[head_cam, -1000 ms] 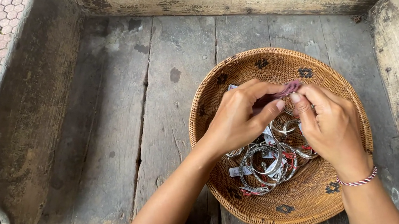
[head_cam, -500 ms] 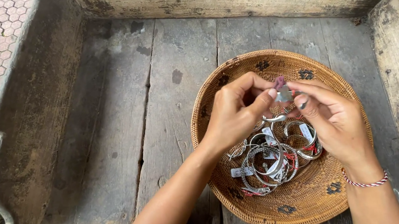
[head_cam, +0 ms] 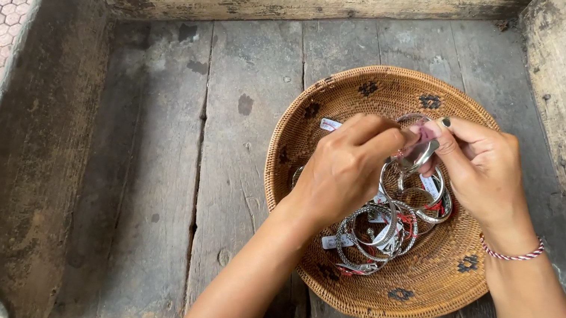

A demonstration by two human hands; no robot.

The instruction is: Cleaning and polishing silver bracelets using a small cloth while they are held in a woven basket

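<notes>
Weathered grey planks form the surface [head_cam: 222, 153], walled by rough wooden boards at the back and both sides; pink paving and green leaves show beyond the left wall at 9 to 10 o'clock. On the planks, right of centre, sits a round woven basket [head_cam: 395, 292] with dark woven marks around its rim.

Both forearms come in from 6 o'clock and meet over the middle of the basket. The left hand [head_cam: 346, 172] lies palm down, wrist bent, its fingers curled forward and its thumb and forefinger pinched together at about 3 o'clock of the hand. The right hand [head_cam: 478, 170] faces it, back of the hand up, fingers bent inward, thumb tip pressed toward the left fingertips. A red-and-white cord [head_cam: 514, 255] circles the right wrist.

Between the two grips, both closed tight, is a small silver ring [head_cam: 418, 154] with a pinkish piece beside it; it is held just above the basket's centre, a little toward 12 o'clock. Which fingers bear most of it cannot be told.

Under the hands lies a heap of silver bangles [head_cam: 378, 235] with white tags and red threads, resting on the basket's floor from centre toward 7 o'clock.
</notes>
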